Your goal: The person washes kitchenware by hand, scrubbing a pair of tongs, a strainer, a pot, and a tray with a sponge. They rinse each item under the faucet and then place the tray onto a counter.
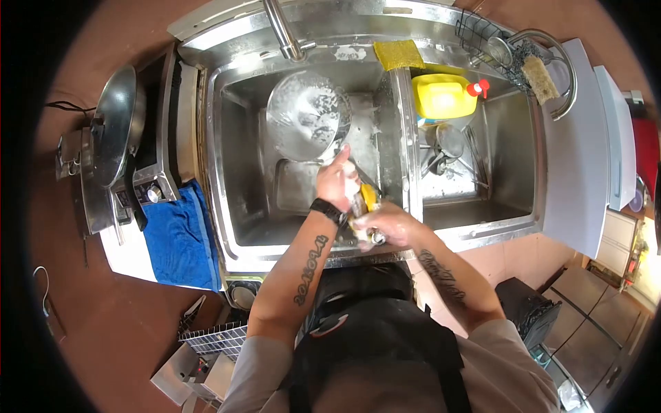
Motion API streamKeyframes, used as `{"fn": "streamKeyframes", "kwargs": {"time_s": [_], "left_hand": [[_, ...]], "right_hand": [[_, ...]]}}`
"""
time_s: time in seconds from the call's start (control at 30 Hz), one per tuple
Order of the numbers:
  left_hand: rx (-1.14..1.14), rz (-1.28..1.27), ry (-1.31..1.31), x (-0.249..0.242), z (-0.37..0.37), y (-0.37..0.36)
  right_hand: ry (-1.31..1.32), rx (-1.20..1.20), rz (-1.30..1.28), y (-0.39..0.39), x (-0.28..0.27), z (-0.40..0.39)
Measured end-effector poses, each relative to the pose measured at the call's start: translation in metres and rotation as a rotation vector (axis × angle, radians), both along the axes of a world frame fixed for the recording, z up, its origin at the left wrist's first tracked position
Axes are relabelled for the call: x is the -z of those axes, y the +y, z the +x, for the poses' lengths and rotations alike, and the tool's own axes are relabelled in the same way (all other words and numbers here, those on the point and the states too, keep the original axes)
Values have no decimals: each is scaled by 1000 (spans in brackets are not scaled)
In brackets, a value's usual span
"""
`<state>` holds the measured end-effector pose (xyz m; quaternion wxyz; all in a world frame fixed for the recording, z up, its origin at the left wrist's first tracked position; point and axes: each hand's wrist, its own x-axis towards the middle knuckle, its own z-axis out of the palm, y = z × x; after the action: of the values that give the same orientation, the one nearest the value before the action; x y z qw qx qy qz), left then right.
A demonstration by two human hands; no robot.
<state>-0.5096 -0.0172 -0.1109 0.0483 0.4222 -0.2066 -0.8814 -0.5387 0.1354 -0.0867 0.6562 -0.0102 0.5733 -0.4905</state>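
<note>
Over the front of the left sink basin [241, 199], my left hand [337, 182] is closed round a soapy metal utensil [359, 203], whose exact kind I cannot make out. My right hand [385, 224] presses a yellow sponge [370, 197] against it, fingers wrapped and foamy. The utensil's lower end pokes out beside my right fingers. A round metal bowl [303, 117] with suds in it lies just beyond my left hand. Part of the sponge is hidden by my fingers.
The right basin holds a yellow bottle [444, 96] with a red cap and several metal utensils [451, 141]. A yellow cloth [399, 55] lies on the divider. The faucet [282, 34] stands behind; a blue towel [180, 237] and a pan [118, 127] are left.
</note>
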Motion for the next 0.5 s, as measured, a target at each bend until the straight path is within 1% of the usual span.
{"fn": "streamKeyframes", "kwargs": {"time_s": [0.03, 0.07, 0.1, 0.13, 0.17, 0.2, 0.23, 0.27, 0.3, 0.33, 0.4, 0.47, 0.5], "left_hand": [[-29, -103, -101, 1, -1, 10], [-71, -211, -191, 2, -10, 19], [-190, -236, -216, -3, -20, 34], [-205, -305, -122, -3, -24, 52], [-218, -374, -22, -3, -27, 66], [-47, -355, -40, -6, -21, 79], [-146, -371, 50, -35, -24, 97], [39, -557, 92, -37, -16, 107], [81, -802, 174, -14, -5, 126], [138, -556, 357, -32, 5, 130], [668, -534, 496, -54, 26, 108], [1034, -657, 654, -48, 39, 71], [1006, -801, 627, -22, 49, 57]], "right_hand": [[380, -177, -72, 5, -7, -1], [648, -442, 190, 10, -16, -12], [962, -462, 278, 10, -35, -17], [1266, -471, 367, 14, -47, -17], [1434, -452, 389, 24, -36, -23], [1606, -426, 411, 36, -25, -32], [1665, -493, 444, 44, -31, -37], [1664, -499, 440, 51, -45, -42], [1658, -447, 409, 59, -61, -47], [1651, -393, 379, 71, -73, -51], [1753, -262, 304, 118, -83, -61], [1748, -130, 348, 163, -106, -73], [1730, -124, 411, 194, -112, -81]]}}
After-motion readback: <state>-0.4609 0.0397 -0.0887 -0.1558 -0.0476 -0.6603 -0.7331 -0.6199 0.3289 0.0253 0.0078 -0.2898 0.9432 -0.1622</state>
